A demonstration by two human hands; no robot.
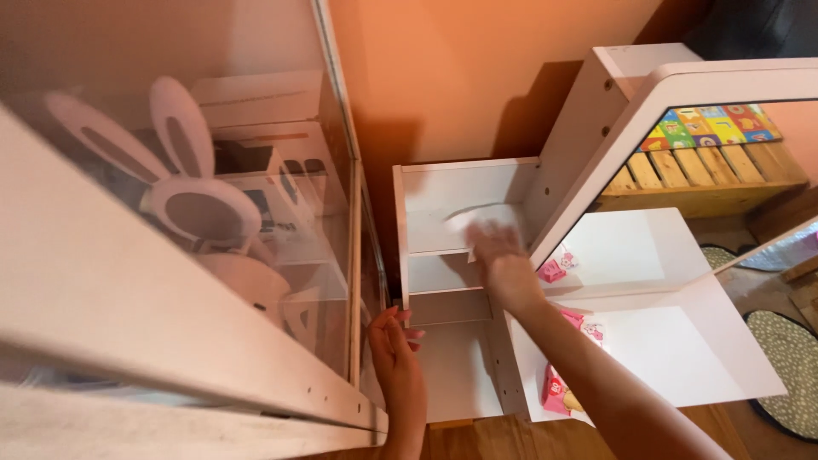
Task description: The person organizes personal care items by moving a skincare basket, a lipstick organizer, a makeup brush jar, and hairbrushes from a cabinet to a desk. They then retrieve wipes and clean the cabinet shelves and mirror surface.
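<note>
Head camera view looks down on a small white shelf unit of smooth painted board, with flat square-edged shelves and a thin upright side panel, standing against a matte orange wall. The right hand reaches into the unit at the upper shelf, fingers spread flat and blurred with motion, pressing a pale soft cloth against the shelf; the cloth's outline is too smeared to tell its weave. The left hand is lower, fingers gently curled and resting against the front edge of the unit's left side panel, gripping nothing that can be made out. Just right of the shelves, a white mirror frame with a rounded corner leans tilted, and its glass reflects slatted wood and bright patchwork squares. Small pink boxes lie on the glossy white desktop beside the forearm. At far left, behind a clear glass pane, stands a white rabbit-ear mirror with an oval ring and two long rounded ears.
</note>
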